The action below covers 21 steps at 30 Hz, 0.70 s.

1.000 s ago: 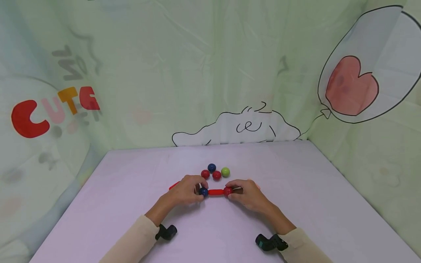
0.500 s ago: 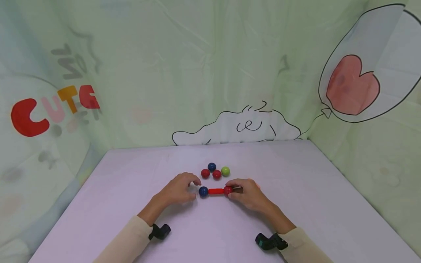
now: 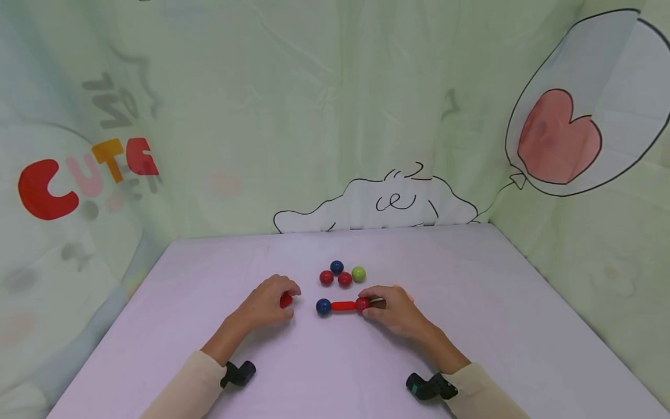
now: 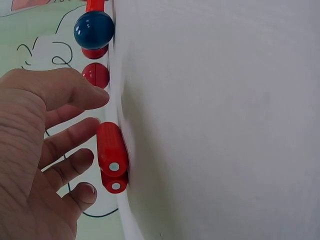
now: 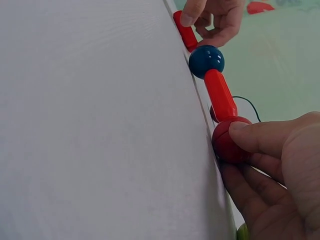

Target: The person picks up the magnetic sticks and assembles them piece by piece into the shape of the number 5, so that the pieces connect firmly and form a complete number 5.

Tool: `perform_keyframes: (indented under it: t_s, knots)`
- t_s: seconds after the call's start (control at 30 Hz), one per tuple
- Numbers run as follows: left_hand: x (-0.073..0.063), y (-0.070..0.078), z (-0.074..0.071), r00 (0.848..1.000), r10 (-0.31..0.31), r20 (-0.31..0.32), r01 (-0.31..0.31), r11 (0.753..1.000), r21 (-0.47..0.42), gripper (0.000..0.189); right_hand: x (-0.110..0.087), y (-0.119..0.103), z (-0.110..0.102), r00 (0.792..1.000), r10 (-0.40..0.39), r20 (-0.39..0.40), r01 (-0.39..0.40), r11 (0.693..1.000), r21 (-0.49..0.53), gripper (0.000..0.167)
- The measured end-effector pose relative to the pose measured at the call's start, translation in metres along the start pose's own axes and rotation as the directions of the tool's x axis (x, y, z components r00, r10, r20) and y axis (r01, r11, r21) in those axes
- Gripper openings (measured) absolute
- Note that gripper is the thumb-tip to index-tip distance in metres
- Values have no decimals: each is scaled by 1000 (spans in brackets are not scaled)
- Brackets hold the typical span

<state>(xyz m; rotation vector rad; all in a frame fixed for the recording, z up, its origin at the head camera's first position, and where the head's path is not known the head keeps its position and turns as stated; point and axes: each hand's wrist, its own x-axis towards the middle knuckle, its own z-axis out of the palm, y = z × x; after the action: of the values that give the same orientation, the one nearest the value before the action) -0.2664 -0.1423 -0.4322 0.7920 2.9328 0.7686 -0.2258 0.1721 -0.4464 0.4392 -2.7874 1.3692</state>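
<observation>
My right hand (image 3: 396, 309) pinches a red ball (image 5: 230, 142) between thumb and fingers. A red magnetic rod (image 3: 343, 306) joins that ball to a dark blue ball (image 3: 323, 306) on its left, all lying in a row on the table. Further left, my left hand (image 3: 263, 304) is held low with thumb and fingers apart. Two loose red rods with silvery end discs, a nearer rod (image 4: 112, 150) and a farther rod (image 4: 115, 184), lie side by side right at its fingertips in the left wrist view. In the head view that hand mostly hides them.
Behind the joined row stand a blue ball (image 3: 337, 267), a green ball (image 3: 358, 274) and two red balls, one at left (image 3: 326, 277) and one at centre (image 3: 345, 279). A printed curtain (image 3: 314, 116) rises behind the pale table (image 3: 209, 262).
My left hand has let go of the blue ball and moved left to the loose red rods. The right hand stays on the red ball, and the joined row has hardly moved.
</observation>
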Motion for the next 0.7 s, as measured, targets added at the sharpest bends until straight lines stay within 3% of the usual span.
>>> perform_keyframes:
  t_s: [0.37,0.7]
  knots:
    - [-2,-3,-4,1000,6,-18,-6,1000,21,28,0,2,1,998,-50,-23,49,998,-29,36]
    - [-5,1,-9,998,-50,-29,50,999,19,24,1,1,0,998,-60,-29,59,998,-32,36]
